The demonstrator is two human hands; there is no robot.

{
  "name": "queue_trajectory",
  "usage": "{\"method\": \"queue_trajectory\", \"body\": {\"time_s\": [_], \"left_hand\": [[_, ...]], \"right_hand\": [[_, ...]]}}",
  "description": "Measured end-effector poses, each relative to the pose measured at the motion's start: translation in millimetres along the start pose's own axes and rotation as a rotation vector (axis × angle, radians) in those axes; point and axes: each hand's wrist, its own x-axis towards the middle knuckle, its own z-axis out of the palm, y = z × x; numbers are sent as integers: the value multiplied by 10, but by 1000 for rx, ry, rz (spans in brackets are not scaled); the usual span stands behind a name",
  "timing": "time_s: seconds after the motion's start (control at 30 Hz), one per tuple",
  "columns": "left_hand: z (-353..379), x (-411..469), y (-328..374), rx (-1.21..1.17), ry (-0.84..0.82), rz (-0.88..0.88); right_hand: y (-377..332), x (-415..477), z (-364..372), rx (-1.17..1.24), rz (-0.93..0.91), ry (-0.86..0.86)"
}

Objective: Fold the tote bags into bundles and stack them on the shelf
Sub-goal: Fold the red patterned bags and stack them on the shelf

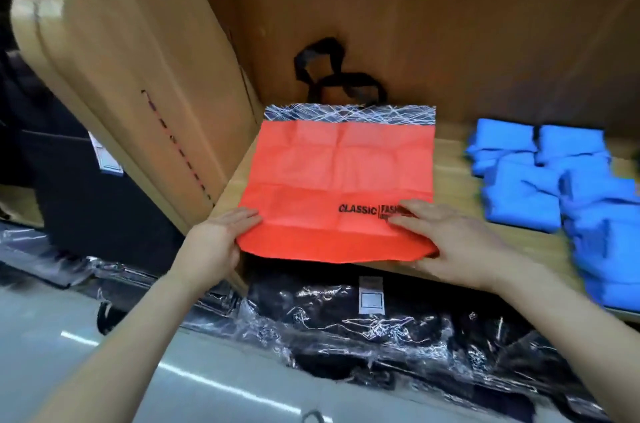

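Left hand (221,235) pinches the near-left corner of the red tote bag (339,173), fingers on top. Right hand (446,239) lies with straight fingers pressed on the near-right part, over the print; its thumb cannot be made out. The hands are well apart. The bag lies flat and unfolded at the front edge of the shelf (453,187), slightly overhanging, with the black handles (332,83) toward the back. Recommended: lift both near corners together, carry that edge squarely along the existing creases, and flatten each fold. Blue bundles (540,187) occupy the right end; keep clear of them. A cardboard box (138,76) crowds the left end.
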Motion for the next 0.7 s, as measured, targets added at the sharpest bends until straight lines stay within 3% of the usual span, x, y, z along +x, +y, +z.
{"method": "queue_trajectory", "body": {"time_s": [0.13, 0.23, 0.3, 0.47, 0.6, 0.7], "left_hand": [[-93, 174, -119, -177, -69, 14], [-53, 291, -179, -319, -18, -124], [-1, 363, -165, -252, 38, -152], [108, 431, -53, -137, 157, -207], [80, 399, -1, -248, 145, -278], [63, 395, 7, -265, 115, -178]], "right_hand": [[-137, -7, 143, 313, 39, 59], [-160, 12, 242, 635, 244, 186], [-226, 51, 278, 738, 376, 301], [-353, 179, 367, 678, 512, 589], [-354, 233, 402, 543, 496, 664], [-361, 248, 409, 362, 516, 670]]}}
